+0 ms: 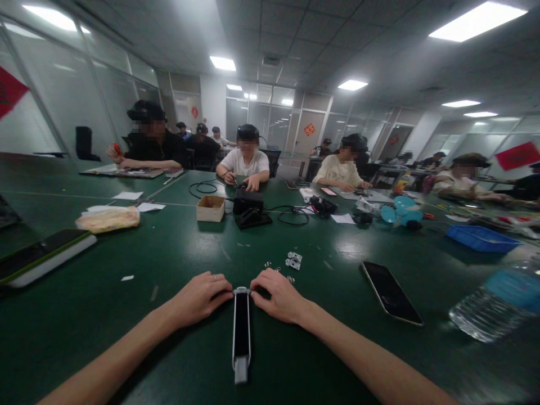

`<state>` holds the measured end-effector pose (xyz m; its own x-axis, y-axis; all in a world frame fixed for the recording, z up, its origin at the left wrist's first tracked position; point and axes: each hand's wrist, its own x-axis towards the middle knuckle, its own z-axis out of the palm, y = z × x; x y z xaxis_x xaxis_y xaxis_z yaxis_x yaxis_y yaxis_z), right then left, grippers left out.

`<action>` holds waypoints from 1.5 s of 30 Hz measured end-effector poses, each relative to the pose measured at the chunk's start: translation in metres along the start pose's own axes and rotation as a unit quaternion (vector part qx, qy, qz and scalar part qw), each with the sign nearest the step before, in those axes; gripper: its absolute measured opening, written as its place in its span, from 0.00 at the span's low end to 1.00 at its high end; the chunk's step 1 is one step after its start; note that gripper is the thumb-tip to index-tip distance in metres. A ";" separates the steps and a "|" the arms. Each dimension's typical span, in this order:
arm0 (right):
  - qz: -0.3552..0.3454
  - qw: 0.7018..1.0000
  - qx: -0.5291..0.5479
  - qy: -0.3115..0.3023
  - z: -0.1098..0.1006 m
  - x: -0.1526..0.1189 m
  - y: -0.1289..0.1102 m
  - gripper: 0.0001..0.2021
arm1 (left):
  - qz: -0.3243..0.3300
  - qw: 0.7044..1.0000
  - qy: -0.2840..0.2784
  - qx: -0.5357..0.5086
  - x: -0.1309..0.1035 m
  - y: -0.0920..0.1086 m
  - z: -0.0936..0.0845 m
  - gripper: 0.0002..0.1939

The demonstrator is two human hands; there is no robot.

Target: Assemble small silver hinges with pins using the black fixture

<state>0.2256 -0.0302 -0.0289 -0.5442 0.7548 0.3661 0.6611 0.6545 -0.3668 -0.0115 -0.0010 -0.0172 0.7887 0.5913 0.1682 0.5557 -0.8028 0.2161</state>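
A long narrow device with a black face and white frame [242, 329] lies on the green table [185, 360], pointing away from me. At its far end is a small metal piece [242, 289]. My left hand [205, 295] pinches the left side of that piece between thumb and fingers. On the right side, my right hand [276, 295] pinches it in the same way. A light grey block [241, 371] sits at the near end of the device. Just beyond my right hand are several small metal parts [294, 260].
A phone [392, 292] and a water bottle [498, 301] lie to the right, near a blue tray [483, 238]. Ahead stand a small box [210, 208] and a black device [248, 201]. A green-edged case [44, 256] is at left. Several people sit across the tables.
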 end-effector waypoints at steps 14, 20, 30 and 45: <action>0.012 1.000 0.008 -0.005 -0.001 0.001 -0.001 0.03 | 0.001 1.000 0.001 -0.008 -0.001 0.001 0.000 0.11; -0.001 1.000 -0.019 -0.012 -0.011 -0.001 0.003 0.06 | 0.006 1.000 0.009 -0.014 -0.002 0.002 -0.002 0.11; 0.128 0.988 -0.080 0.015 -0.020 -0.002 0.040 0.16 | -0.017 1.000 -0.011 -0.013 -0.002 0.010 -0.012 0.10; 0.086 0.991 -0.097 0.041 -0.005 -0.002 0.044 0.08 | -0.018 1.000 -0.006 -0.011 -0.006 0.010 -0.011 0.09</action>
<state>0.2580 -0.0033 -0.0413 -0.3762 0.8435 0.3834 0.8320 0.4896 -0.2609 -0.0133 -0.0114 -0.0052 0.7717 0.6183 0.1489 0.5778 -0.7795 0.2419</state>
